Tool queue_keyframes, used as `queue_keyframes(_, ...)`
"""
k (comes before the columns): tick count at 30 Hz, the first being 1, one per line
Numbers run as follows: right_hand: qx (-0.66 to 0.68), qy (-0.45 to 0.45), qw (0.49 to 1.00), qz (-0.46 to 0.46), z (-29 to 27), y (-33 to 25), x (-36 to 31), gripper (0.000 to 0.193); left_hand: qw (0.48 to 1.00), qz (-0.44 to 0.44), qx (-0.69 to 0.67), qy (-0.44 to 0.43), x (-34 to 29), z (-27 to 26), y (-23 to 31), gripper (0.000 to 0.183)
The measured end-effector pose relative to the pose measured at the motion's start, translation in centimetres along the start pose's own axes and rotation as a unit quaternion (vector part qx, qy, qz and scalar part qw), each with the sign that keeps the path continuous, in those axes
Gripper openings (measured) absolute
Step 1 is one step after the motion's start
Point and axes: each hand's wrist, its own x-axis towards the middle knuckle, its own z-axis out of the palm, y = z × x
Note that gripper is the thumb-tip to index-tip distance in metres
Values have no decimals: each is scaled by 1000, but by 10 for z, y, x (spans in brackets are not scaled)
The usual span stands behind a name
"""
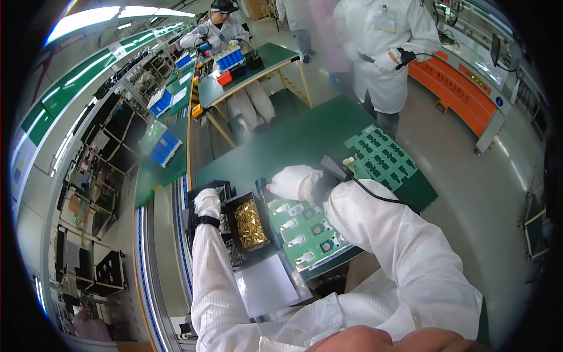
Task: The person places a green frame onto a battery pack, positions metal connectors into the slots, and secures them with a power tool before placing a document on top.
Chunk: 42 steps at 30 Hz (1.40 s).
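Observation:
My left hand (pixel 207 203), in a white glove with a black wrist strap, reaches over a black parts bin (pixel 224 189) at the left. Its fingertips are hidden in the bin. To its right, a dark box holds many brass-coloured pins (pixel 248 224). My right hand (pixel 291 183), also gloved, is closed above the far edge of a light green fixture board (pixel 289 218). A short dark cylindrical piece (pixel 261 185) shows at its fingertips; whether it is gripped is unclear. White pieces (pixel 296 240) and round dark parts (pixel 317 229) sit on the board.
A white sheet (pixel 267 286) lies nearest me, beside silver metal parts (pixel 233 253). Another green board with cut-outs (pixel 384 157) lies at the far right of the green table (pixel 264 154). A conveyor rail (pixel 183 234) runs along the left. Co-workers stand beyond the table.

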Motion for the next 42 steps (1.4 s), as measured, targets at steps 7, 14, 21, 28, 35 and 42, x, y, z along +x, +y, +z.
queue_keyframes(7, -20, -3, 1000, -14, 2, 19, 2, 45, 996, 35, 42, 71, -3, 1, 39, 17)
queue_keyframes(14, -12, 35, 999, -37, 12, 29, 5, 49, 998, -2, -24, 56, 11, 13, 50, 13)
queue_keyframes(21, -15, 44, 998, -38, 12, 17, 3, 46, 998, -35, -52, 9, 4, 4, 34, 15)
queue_keyframes(28, -30, 40, 998, -45, 14, 23, 8, 56, 999, -9, -40, 28, -25, -25, 21, 16)
queue_keyframes(35, -28, 33, 998, -47, 10, 25, 8, 55, 996, -36, -57, 65, 3, 4, 41, 14)
queue_keyframes(42, -25, 66, 996, -62, 19, 23, 6, 53, 997, 21, -58, 42, -7, 9, 12, 12)
